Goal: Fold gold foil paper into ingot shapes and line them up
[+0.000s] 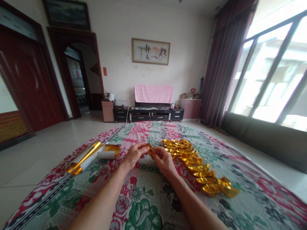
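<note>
Between both hands, above the middle of the table, is a small folded piece of gold foil paper (150,149). My left hand (134,156) pinches its left side, and my right hand (164,159) grips its right end with bent fingers. To the right of my right hand, folded gold paper ingots (200,168) lie in a curved row on the cloth. On the left, a curled sheet of gold paper (87,156) with a white back rests beside a smaller gold and white sheet (107,151).
A flowered cloth (144,214) in red, green and grey covers the round table. Beyond it stands a low black cabinet (153,115) with a pink cloth (153,93) draped over something on top. Windows and a purple curtain (223,64) are at right, a dark red door (28,80) at left.
</note>
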